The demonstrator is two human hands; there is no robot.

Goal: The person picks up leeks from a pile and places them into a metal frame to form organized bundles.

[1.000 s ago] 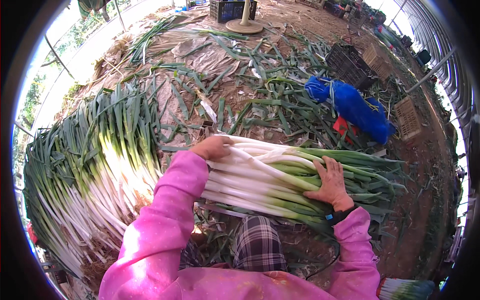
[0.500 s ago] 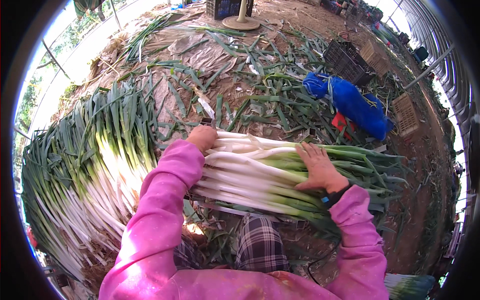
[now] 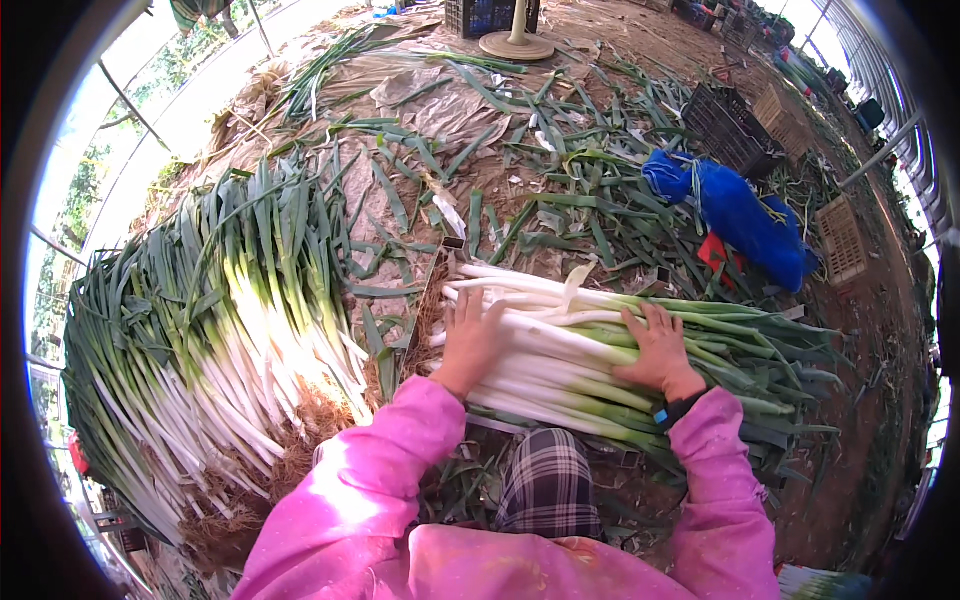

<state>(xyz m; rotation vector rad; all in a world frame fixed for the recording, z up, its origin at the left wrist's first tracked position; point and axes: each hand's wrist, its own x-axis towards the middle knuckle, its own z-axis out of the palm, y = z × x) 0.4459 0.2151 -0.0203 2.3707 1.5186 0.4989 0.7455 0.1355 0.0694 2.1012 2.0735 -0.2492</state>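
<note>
A bundle of leeks (image 3: 540, 345) lies crosswise in front of me, white stems with roots at the left and green leaves at the right. My left hand (image 3: 474, 342) rests on the white stems near the root end, fingers stretched out and a little blurred. On the pale green part farther right lies my right hand (image 3: 660, 354), fingers spread, a dark band at the wrist. Under the bundle's root end shows a metal frame (image 3: 453, 244). To my left lies a large heap of leeks (image 3: 230, 340), roots toward me and leaves pointing away.
Cut leaf scraps (image 3: 590, 215) litter the soil beyond the bundle. A blue mesh sack (image 3: 740, 215) lies at the far right, close to a black crate (image 3: 728, 130) and a tan crate (image 3: 840, 240). A pole on a round base (image 3: 516, 46) stands at the back.
My left hand has moved from the far corner of the root end onto the top of the white stems, nearer to me. My right hand stays on the leeks. The whole view has shifted slightly.
</note>
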